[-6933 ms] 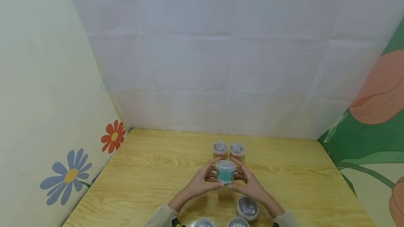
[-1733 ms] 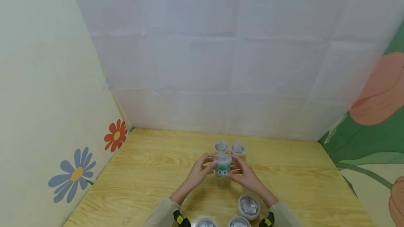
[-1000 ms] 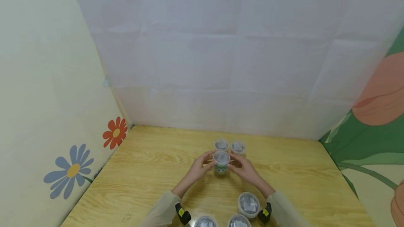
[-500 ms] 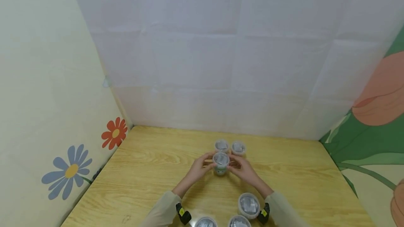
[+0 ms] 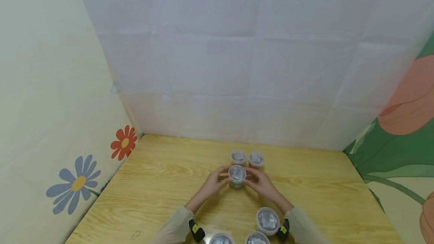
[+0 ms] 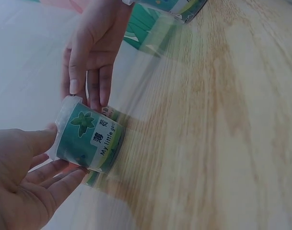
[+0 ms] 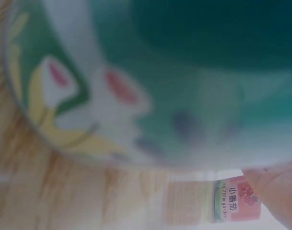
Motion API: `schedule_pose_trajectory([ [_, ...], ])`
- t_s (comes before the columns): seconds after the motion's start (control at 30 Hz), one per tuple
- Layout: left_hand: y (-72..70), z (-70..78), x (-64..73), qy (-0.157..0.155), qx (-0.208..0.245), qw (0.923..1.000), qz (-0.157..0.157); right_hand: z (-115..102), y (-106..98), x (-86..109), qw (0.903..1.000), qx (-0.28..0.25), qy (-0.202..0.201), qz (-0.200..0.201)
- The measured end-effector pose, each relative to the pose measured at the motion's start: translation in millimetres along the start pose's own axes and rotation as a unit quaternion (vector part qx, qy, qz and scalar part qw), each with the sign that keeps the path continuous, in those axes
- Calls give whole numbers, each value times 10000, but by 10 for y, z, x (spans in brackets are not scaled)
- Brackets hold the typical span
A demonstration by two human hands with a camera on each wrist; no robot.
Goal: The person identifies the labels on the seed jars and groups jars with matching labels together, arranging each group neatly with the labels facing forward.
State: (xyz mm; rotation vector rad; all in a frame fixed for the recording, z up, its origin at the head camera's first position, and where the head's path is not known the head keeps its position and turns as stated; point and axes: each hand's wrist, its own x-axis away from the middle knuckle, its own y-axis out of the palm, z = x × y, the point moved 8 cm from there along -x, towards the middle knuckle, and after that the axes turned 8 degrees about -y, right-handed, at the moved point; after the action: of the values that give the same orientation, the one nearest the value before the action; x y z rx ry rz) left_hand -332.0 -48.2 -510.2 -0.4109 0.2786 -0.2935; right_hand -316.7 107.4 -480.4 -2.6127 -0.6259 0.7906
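Note:
Between both hands is a lidded plastic cup (image 5: 237, 176), upright close over the table, in front of two similar cups. Its teal label (image 6: 90, 136) shows a green leaf and "My little garden" in the left wrist view. My left hand (image 5: 213, 183) holds its left side, thumb at the lid's rim and fingers lower on the wall. My right hand (image 5: 262, 184) grips the opposite side, thumb near the rim. A second teal cup (image 7: 184, 105) fills most of the right wrist view, blurred; beyond it is a pink-labelled cup (image 7: 237, 199).
Two lidded cups, a left one (image 5: 238, 157) and a right one (image 5: 256, 159), stand side by side behind the held cup. Nearer me are a cup (image 5: 267, 221) by the right wrist and two more at the bottom edge. A white sheet (image 5: 203, 67) hangs behind the wooden table (image 5: 162, 183).
The cup was raised and tilted, its teal label facing the head camera. It has since been turned upright and lowered, lid now facing up; over the last half second it slides slightly toward me.

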Motion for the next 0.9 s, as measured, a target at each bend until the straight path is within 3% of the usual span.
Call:
schedule_pose_trajectory([
  [0.1, 0, 51, 15, -1, -84, 10000, 32, 42, 7, 6, 10000, -7, -39, -24],
  [0.3, -28, 289, 94, 57, 13, 10000, -41, 308, 41, 29, 10000, 21, -54, -7],
  [0.47, -39, 324, 127, 17, -148, 9999, -20, 391, 43, 51, 9999, -107, 89, 6],
  [0.7, -55, 250, 145, -2, -100, 9999, 5, 139, 16, 64, 9994, 270, -233, 36],
  [0.9, -93, 230, 185, -228, -112, 9996, -135, -59, -45, 70, 9993, 335, 74, 122],
])
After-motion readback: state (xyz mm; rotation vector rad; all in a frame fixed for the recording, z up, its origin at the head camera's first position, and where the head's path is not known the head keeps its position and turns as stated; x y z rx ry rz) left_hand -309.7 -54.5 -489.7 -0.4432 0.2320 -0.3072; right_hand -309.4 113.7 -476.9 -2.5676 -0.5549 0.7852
